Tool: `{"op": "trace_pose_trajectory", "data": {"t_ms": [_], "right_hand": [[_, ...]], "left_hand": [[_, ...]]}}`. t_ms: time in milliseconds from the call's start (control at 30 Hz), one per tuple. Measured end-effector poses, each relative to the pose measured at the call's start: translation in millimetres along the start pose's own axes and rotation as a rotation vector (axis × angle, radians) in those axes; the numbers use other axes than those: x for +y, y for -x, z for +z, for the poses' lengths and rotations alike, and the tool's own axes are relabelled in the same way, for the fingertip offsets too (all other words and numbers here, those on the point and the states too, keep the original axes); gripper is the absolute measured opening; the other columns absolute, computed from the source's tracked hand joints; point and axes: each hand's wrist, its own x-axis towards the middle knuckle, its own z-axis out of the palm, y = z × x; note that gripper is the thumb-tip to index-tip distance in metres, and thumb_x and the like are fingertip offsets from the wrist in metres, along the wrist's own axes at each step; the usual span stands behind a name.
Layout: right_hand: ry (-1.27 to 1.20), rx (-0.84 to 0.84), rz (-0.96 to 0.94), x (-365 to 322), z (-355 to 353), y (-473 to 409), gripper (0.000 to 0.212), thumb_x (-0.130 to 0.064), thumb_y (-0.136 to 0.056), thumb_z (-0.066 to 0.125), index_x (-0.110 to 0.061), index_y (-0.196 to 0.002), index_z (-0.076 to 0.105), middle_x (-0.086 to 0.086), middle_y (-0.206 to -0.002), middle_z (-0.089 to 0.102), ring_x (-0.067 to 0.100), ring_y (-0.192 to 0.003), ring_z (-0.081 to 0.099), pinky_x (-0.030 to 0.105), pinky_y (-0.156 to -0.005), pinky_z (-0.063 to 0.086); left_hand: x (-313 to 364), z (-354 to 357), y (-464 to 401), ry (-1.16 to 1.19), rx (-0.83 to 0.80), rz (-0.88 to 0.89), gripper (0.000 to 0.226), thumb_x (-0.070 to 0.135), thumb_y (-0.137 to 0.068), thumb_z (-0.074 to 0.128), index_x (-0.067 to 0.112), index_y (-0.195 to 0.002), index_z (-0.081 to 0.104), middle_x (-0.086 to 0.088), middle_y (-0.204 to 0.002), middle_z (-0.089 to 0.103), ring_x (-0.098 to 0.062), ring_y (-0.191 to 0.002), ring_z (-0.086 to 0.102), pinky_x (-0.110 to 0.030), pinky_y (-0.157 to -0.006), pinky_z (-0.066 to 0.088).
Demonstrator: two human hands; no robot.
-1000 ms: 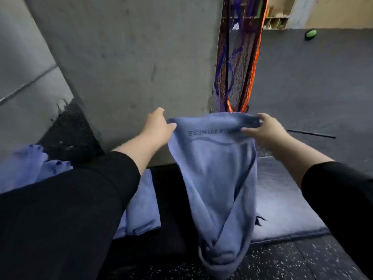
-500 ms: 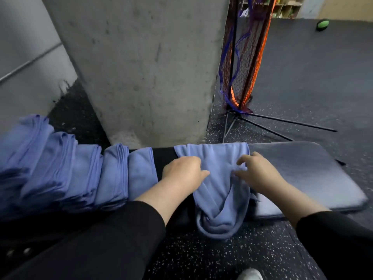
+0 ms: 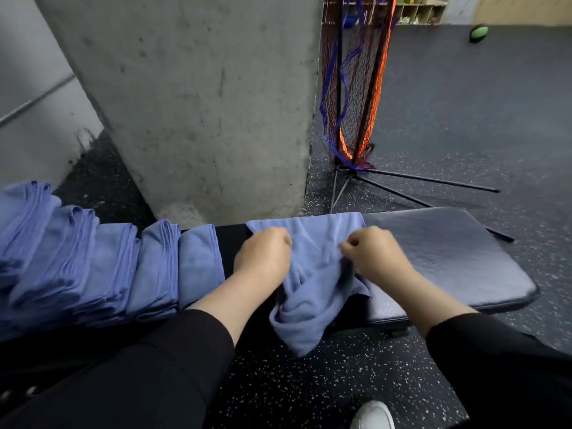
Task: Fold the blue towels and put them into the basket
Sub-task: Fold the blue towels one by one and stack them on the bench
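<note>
- Your left hand [image 3: 263,258] and right hand [image 3: 373,255] were apart, each pinching the blue towel [image 3: 312,274] on the worktop [image 3: 448,258].
- Best to flatten the hanging end before folding.

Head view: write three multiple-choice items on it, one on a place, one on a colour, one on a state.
1. Where does the unfolded towel lie?
A. draped over the bench pad's near edge
B. in a basket
C. on the shoe

2. What colour is the ball on the far floor?
A. red
B. green
C. white

3. How are both hands?
A. flat, open
B. curled on the towel
C. off the bench

Answers: 1 A, its lower end hangs floorward; 2 B, green; 3 B, left hand and right hand grip cloth.
</note>
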Motion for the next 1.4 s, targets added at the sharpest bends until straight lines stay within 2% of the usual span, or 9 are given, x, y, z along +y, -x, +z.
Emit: {"op": "trace_pose_trajectory", "data": {"t_ms": [133, 233, 367, 500, 600, 700, 833, 1167, 1400], "right_hand": [[-0.276, 0.215, 0.121, 13, -21, -25, 0.018, -0.024, -0.084, 0.068, -0.012, -0.072, 0.067, 0.004, -0.068, 0.065, 0.026, -0.073, 0.058, 0.031, -0.065, 0.037], [-0.419, 0.09, 0.216, 24, -6, -34, 0.004, -0.019, -0.079, 0.07, -0.016, -0.076, 0.069, 0.004, -0.075, 0.072, 0.027, -0.075, 0.067, 0.038, -0.072, 0.054], [-0.445, -0.035, 0.213, 21, 21, -37, 0.017, -0.011, -0.082, 0.064, -0.016, -0.094, 0.074, 0.007, -0.09, 0.075, 0.027, -0.078, 0.069, 0.045, -0.077, 0.06], [-0.712, -0.024, 0.294, 11, 24, -40, 0.03, -0.002, -0.088, 0.054, -0.012, -0.111, 0.07, 0.004, -0.096, 0.07, 0.028, -0.081, 0.068, 0.052, -0.078, 0.061], [-1.132, 0.174, 0.393, 4, -2, -44, 0.034, 0.002, -0.092, 0.052, -0.014, -0.122, 0.059, 0.009, -0.103, 0.066, 0.026, -0.082, 0.067, 0.046, -0.08, 0.06], [-1.479, 0.072, 0.478, -8, -13, -31, 0.033, -0.006, -0.095, 0.059, -0.02, -0.121, 0.046, 0.008, -0.088, 0.061, 0.019, -0.067, 0.063, 0.04, -0.075, 0.059], [-1.195, -0.29, 0.468, -28, 11, -13, 0.02, -0.023, -0.092, 0.07, -0.016, -0.104, 0.055, 0.0, -0.067, 0.054, 0.014, -0.053, 0.054, 0.027, -0.056, 0.041], [-1.43, -0.112, 0.482, -25, 2, -17, 0.022, 0.009, -0.092, 0.04, -0.005, -0.09, 0.056, 0.001, -0.056, 0.033, 0.012, -0.044, 0.03, 0.029, -0.053, 0.031], [-1.388, -0.16, 0.423, -19, -2, -21, 0.014, -0.008, -0.094, 0.057, -0.003, -0.091, 0.07, 0.012, -0.075, 0.061, 0.021, -0.066, 0.057, 0.035, -0.066, 0.047]], "left_hand": [[-2, -16, -23, 0.373, 0.296, -0.046, 0.026, 0.014, -0.099, 0.048, 0.02, -0.118, 0.065, -0.008, -0.113, 0.069, -0.031, -0.105, 0.062, -0.032, -0.084, 0.046], [-11, -5, -25, 0.622, 0.028, -0.169, 0.037, 0.024, -0.095, 0.064, 0.019, -0.131, 0.058, -0.006, -0.112, 0.069, -0.027, -0.1, 0.069, -0.04, -0.087, 0.058], [-15, 19, -23, 0.446, -0.11, -0.122, 0.038, 0.015, -0.092, 0.068, 0.019, -0.13, 0.063, 0.001, -0.108, 0.065, -0.012, -0.09, 0.062, -0.008, -0.068, 0.045], [-7, 15, -28, 0.413, 0.101, -0.092, 0.027, 0.009, -0.095, 0.052, 0.024, -0.105, 0.071, 0.001, -0.104, 0.069, -0.019, -0.093, 0.064, -0.023, -0.073, 0.041], [2, -2, -29, 0.831, 0.268, -0.115, 0.024, 0.009, -0.092, 0.05, 0.028, -0.097, 0.065, -0.001, -0.09, 0.069, -0.026, -0.085, 0.065, -0.035, -0.074, 0.049], [6, -6, -25, 1.125, 0.106, -0.153, 0.026, 0.013, -0.095, 0.054, 0.034, -0.111, 0.06, -0.003, -0.088, 0.067, -0.024, -0.083, 0.066, -0.042, -0.075, 0.054], [10, 5, -17, 1.084, 0.01, -0.037, 0.028, 0.012, -0.092, 0.053, 0.035, -0.104, 0.065, -0.009, -0.081, 0.058, -0.023, -0.079, 0.053, -0.039, -0.074, 0.043], [14, -11, -17, 1.24, 0.172, -0.053, 0.024, 0.004, -0.101, 0.053, 0.02, -0.118, 0.058, -0.005, -0.086, 0.063, -0.014, -0.066, 0.063, -0.027, -0.056, 0.053], [19, 10, -15, 1.161, -0.054, -0.172, 0.024, 0.006, -0.094, 0.055, 0.023, -0.103, 0.069, -0.012, -0.096, 0.075, -0.028, -0.088, 0.071, -0.042, -0.085, 0.056]]}}
